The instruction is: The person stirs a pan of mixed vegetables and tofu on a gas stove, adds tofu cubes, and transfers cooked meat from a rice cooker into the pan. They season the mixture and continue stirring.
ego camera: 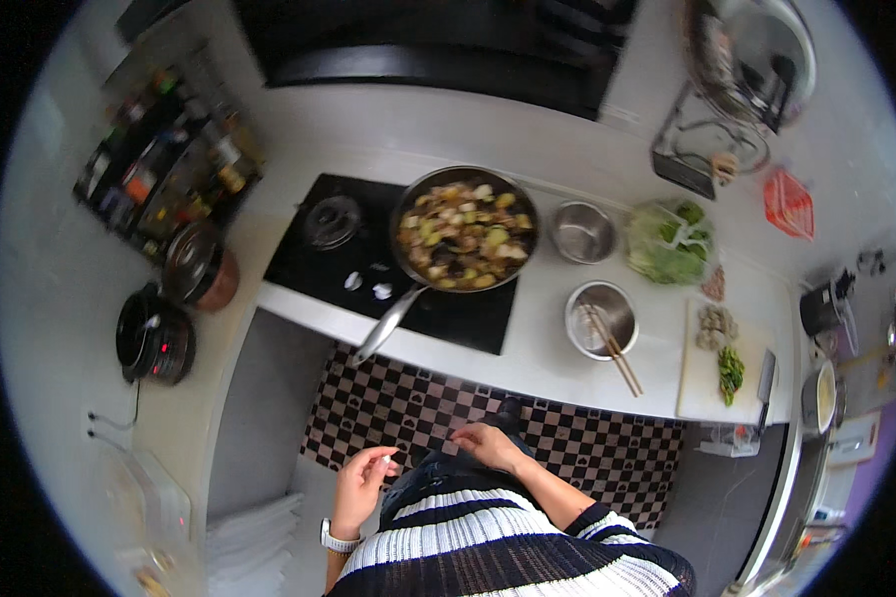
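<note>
My left hand, with a watch at the wrist, is raised before my body; a small white thing shows at its fingertips, too small to name. My right hand hovers over the checkered floor mat, its fingers bent; whether they hold anything does not show. Beyond both hands, a frying pan full of chopped food stands on the black cooktop, its metal handle pointing towards me. To its right are a steel bowl and a second steel bowl with wooden chopsticks resting in it.
A cutting board holds greens, a pale food pile and a knife. Behind it lies a plastic bag of leafy greens. At left stand a lidded pot, a black cooker and a seasoning rack.
</note>
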`<state>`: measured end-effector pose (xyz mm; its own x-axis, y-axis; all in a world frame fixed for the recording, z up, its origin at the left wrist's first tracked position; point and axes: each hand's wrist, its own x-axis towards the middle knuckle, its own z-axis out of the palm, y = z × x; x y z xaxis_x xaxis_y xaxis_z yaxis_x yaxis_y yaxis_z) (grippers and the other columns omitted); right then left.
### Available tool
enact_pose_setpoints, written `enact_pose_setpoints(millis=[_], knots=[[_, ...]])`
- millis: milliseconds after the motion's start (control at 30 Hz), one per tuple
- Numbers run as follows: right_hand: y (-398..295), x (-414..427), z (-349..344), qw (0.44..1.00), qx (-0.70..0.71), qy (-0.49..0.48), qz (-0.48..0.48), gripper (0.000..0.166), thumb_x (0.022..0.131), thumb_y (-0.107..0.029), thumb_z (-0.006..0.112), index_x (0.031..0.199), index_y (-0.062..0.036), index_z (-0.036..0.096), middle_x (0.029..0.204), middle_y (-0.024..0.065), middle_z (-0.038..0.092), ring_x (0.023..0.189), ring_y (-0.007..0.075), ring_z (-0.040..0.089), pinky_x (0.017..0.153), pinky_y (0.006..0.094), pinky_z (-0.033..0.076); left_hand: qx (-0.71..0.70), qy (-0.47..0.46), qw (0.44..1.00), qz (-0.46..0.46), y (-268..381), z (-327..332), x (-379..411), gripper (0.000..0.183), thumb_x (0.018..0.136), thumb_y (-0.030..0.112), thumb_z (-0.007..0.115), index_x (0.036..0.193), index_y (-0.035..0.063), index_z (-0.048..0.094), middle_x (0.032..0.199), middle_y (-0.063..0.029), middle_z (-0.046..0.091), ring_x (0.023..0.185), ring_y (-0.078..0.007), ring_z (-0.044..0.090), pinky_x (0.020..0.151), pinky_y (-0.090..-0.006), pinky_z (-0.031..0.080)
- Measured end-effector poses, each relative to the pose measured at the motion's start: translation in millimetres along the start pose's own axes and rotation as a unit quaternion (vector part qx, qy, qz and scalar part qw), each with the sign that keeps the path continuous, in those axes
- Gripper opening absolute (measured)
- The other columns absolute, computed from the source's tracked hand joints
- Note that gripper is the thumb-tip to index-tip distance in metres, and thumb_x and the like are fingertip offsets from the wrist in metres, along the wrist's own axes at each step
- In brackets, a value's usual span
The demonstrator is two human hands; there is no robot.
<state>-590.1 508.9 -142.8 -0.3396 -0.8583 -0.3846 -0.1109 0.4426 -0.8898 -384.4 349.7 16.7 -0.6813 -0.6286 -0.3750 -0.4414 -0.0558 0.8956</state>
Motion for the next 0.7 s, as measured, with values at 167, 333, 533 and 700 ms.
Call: enact_pose_setpoints(millis=[167, 333, 533, 700], knots=[[-43.8, 36.5, 107.2, 0.981, -0.090, -0.156, -0.079, 0.026, 0.097, -0.024, 0.063, 0.113, -0.0048, 0.069, 0.103, 0.0168, 0.072, 0.095, 0.0307, 0.070, 0.083, 0.0387, 0.055, -0.089, 0.156, 0.983, -0.033, -81.6, -81.3, -81.1, 0.023, 0.104, 0.013, 0.056, 0.120, 0.0020, 0.068, 0.096, -0.0060, 0.072, 0.086, -0.0117, 0.067, 0.078, -0.0248, 0.052], [-89.5, 65.5, 201.3, 0.918, -0.175, -0.330, -0.135, 0.030, 0.098, -0.028, 0.063, 0.118, -0.0068, 0.067, 0.106, 0.0156, 0.069, 0.098, 0.0311, 0.068, 0.085, 0.0388, 0.054, -0.114, 0.310, 0.941, -0.070, -125.6, -142.3, -145.8, 0.023, 0.103, 0.015, 0.057, 0.118, 0.0023, 0.069, 0.094, -0.0061, 0.072, 0.085, -0.0123, 0.067, 0.077, -0.0259, 0.052], [-138.4, 110.8, 262.7, 0.861, -0.230, -0.426, -0.155, 0.030, 0.098, -0.028, 0.063, 0.119, -0.0065, 0.067, 0.106, 0.0152, 0.068, 0.097, 0.0310, 0.067, 0.086, 0.0382, 0.053, -0.191, 0.408, 0.889, -0.088, -167.4, -176.7, -178.8, 0.026, 0.105, 0.022, 0.055, 0.116, 0.0048, 0.070, 0.091, -0.0040, 0.072, 0.081, -0.0105, 0.066, 0.068, -0.0238, 0.049], [-195.0, 182.0, 295.6, 0.875, -0.208, -0.410, -0.153, 0.029, 0.099, -0.025, 0.063, 0.119, -0.0053, 0.068, 0.109, 0.0136, 0.071, 0.097, 0.0270, 0.068, 0.084, 0.0357, 0.053, -0.250, 0.443, 0.854, -0.105, -175.0, -199.6, -147.0, 0.023, 0.103, 0.019, 0.059, 0.114, 0.0036, 0.072, 0.094, -0.0044, 0.073, 0.083, -0.0101, 0.067, 0.068, -0.0236, 0.050]])
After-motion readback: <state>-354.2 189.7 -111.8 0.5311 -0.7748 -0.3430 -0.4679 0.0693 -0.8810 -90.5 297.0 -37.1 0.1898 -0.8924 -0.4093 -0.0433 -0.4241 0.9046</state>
